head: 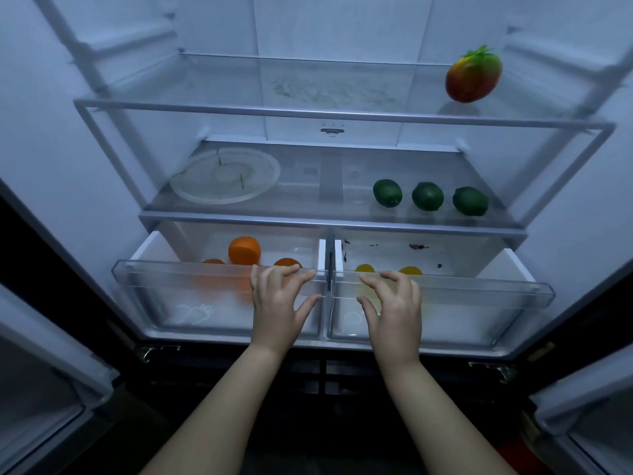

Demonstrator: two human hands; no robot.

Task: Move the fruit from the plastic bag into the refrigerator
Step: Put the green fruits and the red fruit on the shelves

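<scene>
Head view puts the fruit inside the open refrigerator (pixel 51 132): smooth, round oranges (pixel 244 250) lie in the left drawer (pixel 171 274), two yellow fruits (pixel 365 268) show just behind the front rim of the right drawer (pixel 479 286), three glossy dark green limes (pixel 427 196) sit in a row on the right of the lower shelf (pixel 308 221), and an oval red-and-yellow mango (pixel 473 78) with a green leafy top lies at the right end of the upper shelf (pixel 308 111). Both drawers are clear plastic with white sides and stand pulled out side by side. The left hand (pixel 274 310) grips the left drawer's front, bent fingers hooked on the rim and thumb spread against the face; the right hand (pixel 397 310) holds the right drawer's front the same way. Faint white vegetable outlines are printed low on each drawer front; no writing can be read. Both shelves are glass with pale frames. A round, clear ribbed disc (pixel 191 190) lies on the left of the lower shelf.
</scene>
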